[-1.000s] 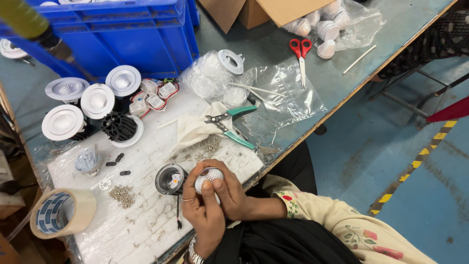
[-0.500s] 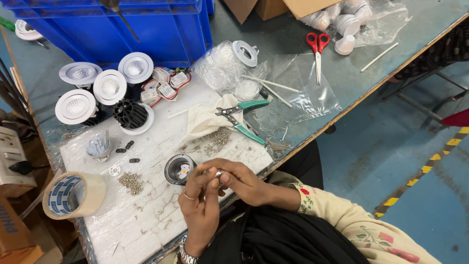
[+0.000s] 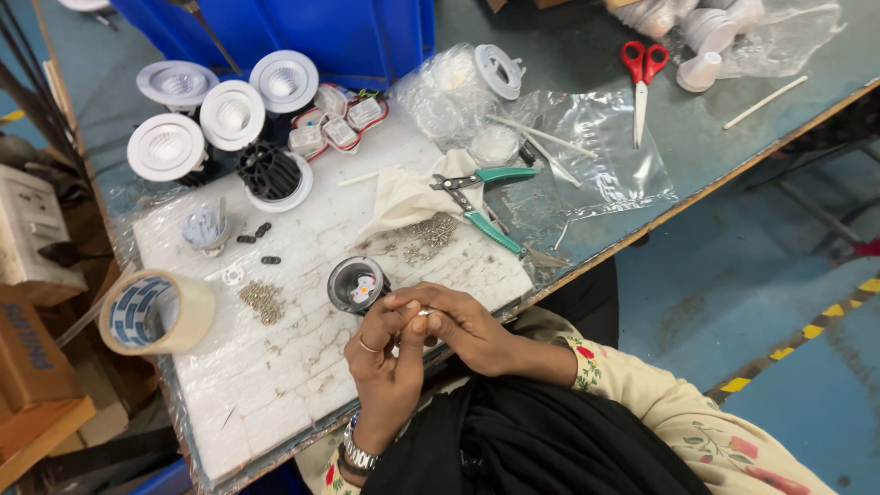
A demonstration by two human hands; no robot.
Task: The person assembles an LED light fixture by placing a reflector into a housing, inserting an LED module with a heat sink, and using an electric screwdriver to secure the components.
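- Small white part (image 3: 423, 313): pinched between the fingertips of both hands, just above the near edge of the worktop and just beside the dark lamp housing. Too small to make out its shape; its long axis and the way it points cannot be told.
- Left hand (image 3: 390, 362): raised upright from the wrist, which bears a metal watch; a ring shows on one finger. The fingers (image 3: 410, 332) are pressed together at the tips on the part, apparently to steady it.
- Right hand (image 3: 467, 325): comes in from the right, fingers curled, tips closed on the same part from the opposite side. The two-handed grip, held close to the body, suits fine work on a tiny piece.
- Dark lamp housing (image 3: 356, 282): round, open side up, a small insert visible inside; it stands within easy reach of the hands.
- White foam sheet (image 3: 275, 367): covers the worktop (image 3: 568, 64) here, probably as a soft working surface.
- Screw piles (image 3: 264, 300): loose small metal pieces on the foam, left of the housing; another heap lies near the pliers.
- Green-handled pliers (image 3: 481, 197): laid flat on a cloth, handles towards the right.
- Tape roll (image 3: 156, 312): at the left edge.
- White round lamp fittings (image 3: 167, 147): grouped at the far left, before a blue crate (image 3: 367, 37).
- Red-handled scissors (image 3: 642, 78): well apart, beyond clear plastic bags.
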